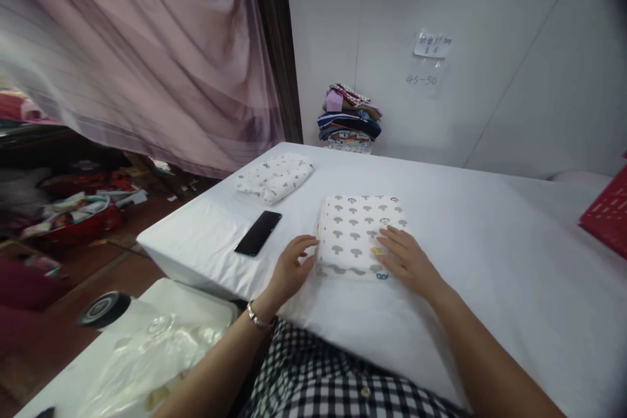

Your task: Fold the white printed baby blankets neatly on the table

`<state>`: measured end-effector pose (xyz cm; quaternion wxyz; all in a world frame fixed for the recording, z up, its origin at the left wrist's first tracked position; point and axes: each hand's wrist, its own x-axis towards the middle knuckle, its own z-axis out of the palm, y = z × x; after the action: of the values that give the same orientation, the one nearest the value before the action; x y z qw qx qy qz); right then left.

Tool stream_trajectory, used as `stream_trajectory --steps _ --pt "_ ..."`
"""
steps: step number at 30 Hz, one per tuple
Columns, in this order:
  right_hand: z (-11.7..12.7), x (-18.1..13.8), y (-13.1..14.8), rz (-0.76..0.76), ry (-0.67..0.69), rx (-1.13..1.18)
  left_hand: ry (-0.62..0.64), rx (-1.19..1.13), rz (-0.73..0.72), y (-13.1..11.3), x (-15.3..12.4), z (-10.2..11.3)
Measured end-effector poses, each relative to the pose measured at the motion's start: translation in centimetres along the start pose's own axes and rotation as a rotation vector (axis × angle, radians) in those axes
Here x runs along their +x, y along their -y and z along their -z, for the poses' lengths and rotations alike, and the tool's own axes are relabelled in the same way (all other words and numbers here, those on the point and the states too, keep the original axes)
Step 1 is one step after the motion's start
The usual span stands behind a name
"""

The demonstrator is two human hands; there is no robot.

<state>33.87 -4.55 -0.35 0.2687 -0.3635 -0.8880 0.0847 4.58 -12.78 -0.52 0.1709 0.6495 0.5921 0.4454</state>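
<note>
We see front cloth white, grey mushroom print, few motifs yellow, blue, red. Back cloth white, scattered grey and dark print. Phone black. Our shirt black-and-white check. Our bracelet silver. Desk white. Curtain dusty pink. Wall pale grey. Clothes pile lilac, navy, brown, red.

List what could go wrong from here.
1. The left hand is near the black phone; a wide sweep might knock it.
2. The right hand lies on the mushroom-print cloth; uneven pressure could skew the fold.
3. The white tablecloth looks loose and wrinkled; dragging against it might shift things.
</note>
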Motion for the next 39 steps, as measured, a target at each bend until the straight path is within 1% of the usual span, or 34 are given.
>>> stream_trajectory --steps 3,6,10,15,19,21,24,28,33,35,37,39 --pt "-0.4 0.1 0.8 0.11 0.071 0.061 0.071 0.167 -0.139 -0.2 -0.6 0.0" --pt "-0.7 0.2 1.0 0.127 0.126 0.06 0.114 0.314 -0.221 -0.2 -0.6 -0.4" --pt "-0.9 0.1 0.8 0.133 0.165 0.032 0.104 0.374 -0.289 -0.6 -0.1 -0.9" --pt "-0.7 0.0 0.7 0.137 0.206 0.006 0.078 0.41 -0.353 -1.0 -0.3 -0.8" --pt "-0.6 0.0 0.9 0.12 0.239 0.002 0.167 0.444 -0.366 -0.3 -0.8 -0.9" --pt "-0.6 0.0 1.0 0.115 0.246 0.007 0.189 0.449 -0.364 0.1 -0.9 -0.9" --pt "-0.6 0.1 0.9 0.115 0.244 0.018 0.168 0.444 -0.399 0.5 -0.8 -1.0" --pt "-0.4 0.2 1.0 0.122 0.232 0.032 0.136 0.426 -0.431 0.4 -0.7 -0.8" --pt "-0.3 0.3 1.4 0.116 0.25 0.015 0.175 0.367 -0.358 -0.9 0.0 -0.2" --pt "-0.4 0.3 1.5 0.105 0.262 0.009 0.156 0.348 -0.324 -1.9 0.8 -0.2" --pt "-0.5 0.3 1.5 0.094 0.275 0.001 0.111 0.342 -0.309 -2.9 1.9 -0.6" --pt "-0.5 0.3 1.6 0.087 0.285 0.0 0.089 0.363 -0.31 -3.6 2.8 -1.5"
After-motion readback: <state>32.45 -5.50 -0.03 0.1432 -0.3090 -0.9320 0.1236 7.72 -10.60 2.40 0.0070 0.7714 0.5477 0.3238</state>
